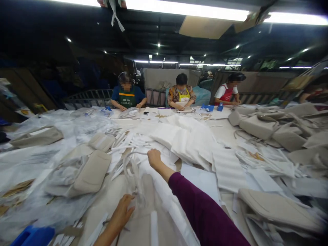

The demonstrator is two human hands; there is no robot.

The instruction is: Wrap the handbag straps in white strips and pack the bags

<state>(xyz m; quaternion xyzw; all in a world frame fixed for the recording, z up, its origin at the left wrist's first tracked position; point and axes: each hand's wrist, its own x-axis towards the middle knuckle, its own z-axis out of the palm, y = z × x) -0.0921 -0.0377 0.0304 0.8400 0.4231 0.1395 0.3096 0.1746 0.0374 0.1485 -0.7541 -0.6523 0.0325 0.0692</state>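
While right fingers (151,154) grip strap (137,152), green apron (131,98), "OMLUN" lettering (126,100)

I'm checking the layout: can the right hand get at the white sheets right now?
Probably yes: the right hand is close to the white sheets, with nothing visibly between, though it seems closed on a strap.

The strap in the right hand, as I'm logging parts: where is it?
In the head view, left of centre, the strap runs leftward from the right hand, near the white strips and above the left hand.
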